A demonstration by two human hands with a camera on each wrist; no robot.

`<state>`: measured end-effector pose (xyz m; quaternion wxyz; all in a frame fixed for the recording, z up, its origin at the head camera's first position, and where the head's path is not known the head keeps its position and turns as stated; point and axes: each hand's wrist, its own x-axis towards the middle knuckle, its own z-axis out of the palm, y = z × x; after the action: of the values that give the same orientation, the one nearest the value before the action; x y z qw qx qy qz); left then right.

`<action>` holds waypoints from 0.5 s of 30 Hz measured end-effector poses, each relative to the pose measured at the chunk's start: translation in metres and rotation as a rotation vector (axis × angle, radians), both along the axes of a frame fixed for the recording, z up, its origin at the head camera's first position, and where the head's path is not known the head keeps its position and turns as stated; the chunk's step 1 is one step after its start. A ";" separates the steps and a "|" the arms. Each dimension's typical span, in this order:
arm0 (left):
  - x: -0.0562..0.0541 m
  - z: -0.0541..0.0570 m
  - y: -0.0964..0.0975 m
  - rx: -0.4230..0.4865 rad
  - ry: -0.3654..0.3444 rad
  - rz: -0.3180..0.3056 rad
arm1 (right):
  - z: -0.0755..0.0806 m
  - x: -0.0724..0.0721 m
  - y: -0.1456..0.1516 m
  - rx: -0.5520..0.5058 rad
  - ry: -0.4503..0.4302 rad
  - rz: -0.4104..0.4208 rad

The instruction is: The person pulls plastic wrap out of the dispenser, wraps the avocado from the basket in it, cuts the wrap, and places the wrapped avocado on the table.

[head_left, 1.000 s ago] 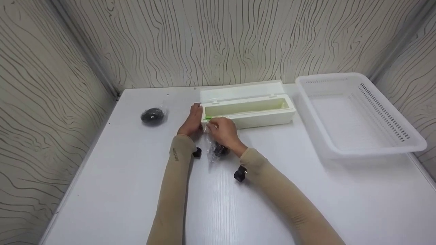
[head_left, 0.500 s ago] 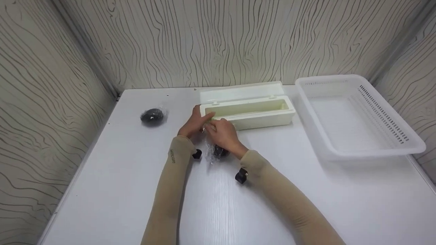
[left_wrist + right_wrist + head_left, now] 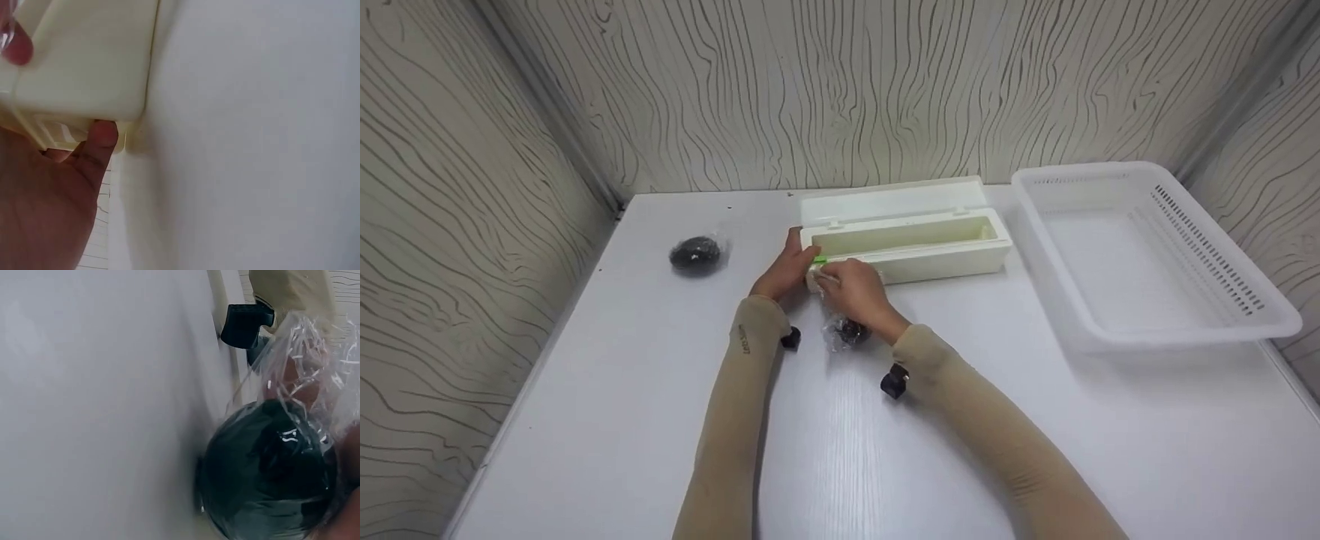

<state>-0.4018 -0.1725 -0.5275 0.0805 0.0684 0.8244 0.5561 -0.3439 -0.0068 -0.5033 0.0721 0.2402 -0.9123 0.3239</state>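
A long white cling film dispenser (image 3: 945, 261) stands with its lid tipped back and a small green slider (image 3: 820, 259) at the left end of its front edge. My left hand (image 3: 784, 271) grips that end, its thumb by the slider; the left wrist view shows fingers (image 3: 102, 135) against the dispenser's end. My right hand (image 3: 855, 289) pinches clear cling film (image 3: 304, 343) just in front of the slider. Below it, a dark, smooth, round thing (image 3: 270, 467) sits in the film, partly hidden by the right hand in the head view.
Another dark oval thing (image 3: 695, 256), wrapped in film, lies at the back left of the white table (image 3: 622, 412). A white slotted plastic basket (image 3: 1185, 334) stands on the right. Wood-patterned walls (image 3: 840, 90) close off the back and sides.
My left thumb has come over the dispenser's front edge, covered the green slider, then shifted so that it shows again. The loose film around the dark thing has drawn in shorter.
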 end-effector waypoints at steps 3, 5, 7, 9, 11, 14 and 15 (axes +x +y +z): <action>-0.001 0.001 0.000 -0.014 0.007 -0.013 | 0.001 -0.001 0.003 0.009 -0.010 0.013; -0.001 0.001 0.000 -0.016 0.004 -0.018 | 0.002 -0.001 0.004 0.014 -0.016 0.021; -0.001 0.002 0.000 -0.019 -0.003 -0.018 | 0.002 -0.002 0.005 0.021 -0.027 0.031; -0.001 0.002 -0.001 -0.021 -0.008 -0.015 | 0.002 -0.004 0.006 0.025 -0.041 0.044; -0.001 0.001 -0.001 -0.025 -0.012 -0.012 | 0.003 -0.005 0.008 0.022 -0.057 0.058; -0.001 0.000 -0.002 -0.034 -0.006 -0.013 | 0.004 -0.008 0.010 0.027 -0.069 0.081; -0.002 0.000 -0.001 -0.036 -0.005 -0.014 | 0.004 -0.008 0.012 0.030 -0.074 0.088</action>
<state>-0.4035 -0.1739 -0.5275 0.0875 0.0713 0.8335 0.5408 -0.3522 0.0048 -0.4992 0.0205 0.2691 -0.9076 0.3215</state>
